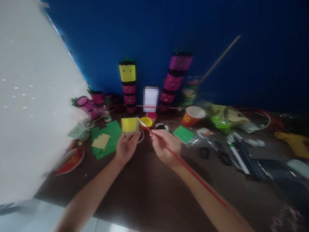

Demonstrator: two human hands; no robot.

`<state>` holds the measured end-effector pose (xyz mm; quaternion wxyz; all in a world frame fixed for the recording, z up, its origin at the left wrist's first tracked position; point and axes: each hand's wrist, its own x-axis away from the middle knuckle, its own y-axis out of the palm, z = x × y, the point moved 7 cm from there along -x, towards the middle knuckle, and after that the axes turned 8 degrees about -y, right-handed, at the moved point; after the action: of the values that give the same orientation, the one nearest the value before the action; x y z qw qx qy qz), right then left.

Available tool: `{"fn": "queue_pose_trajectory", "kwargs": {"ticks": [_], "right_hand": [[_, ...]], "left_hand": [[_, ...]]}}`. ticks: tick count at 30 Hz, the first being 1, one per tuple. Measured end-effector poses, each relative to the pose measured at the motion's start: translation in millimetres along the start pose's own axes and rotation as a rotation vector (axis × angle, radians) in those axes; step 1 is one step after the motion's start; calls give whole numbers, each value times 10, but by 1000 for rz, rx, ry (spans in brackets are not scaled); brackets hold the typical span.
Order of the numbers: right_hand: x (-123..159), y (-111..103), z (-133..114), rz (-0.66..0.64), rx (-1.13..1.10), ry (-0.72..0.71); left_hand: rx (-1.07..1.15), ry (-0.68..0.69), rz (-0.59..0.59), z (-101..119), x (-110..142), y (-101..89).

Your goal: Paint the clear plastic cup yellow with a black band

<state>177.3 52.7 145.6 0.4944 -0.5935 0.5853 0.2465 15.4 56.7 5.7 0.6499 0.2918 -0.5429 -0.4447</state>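
Here and now, my left hand [127, 146] grips a yellow cup [129, 125]; my right hand [166, 145] pinches a red paintbrush [183, 163].
The brush's tip is just beside the cup's right side, between my 2 hands and slightly beyond them, near the yellow paint pot [146, 122]; green paper [109, 133] lies left of my left hand on the tabletop [145, 190].
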Motion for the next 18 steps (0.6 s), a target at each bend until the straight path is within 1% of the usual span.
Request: {"fn": "queue_pose_trajectory", "kwargs": {"ticks": [5,10,14,18], "right_hand": [[-4,36,-8,-1,-62,-45],[9,46,2,-5,-46,-35],[17,47,1,6,-41,-43],[18,59,5,-10,-30,-31]], "left_hand": [[-10,-18,6,-29,16,4],[-61,-17,-22,-35,35,35],[-73,-10,-15,-38,51,47],[-73,-18,-22,-44,45,43]]}}
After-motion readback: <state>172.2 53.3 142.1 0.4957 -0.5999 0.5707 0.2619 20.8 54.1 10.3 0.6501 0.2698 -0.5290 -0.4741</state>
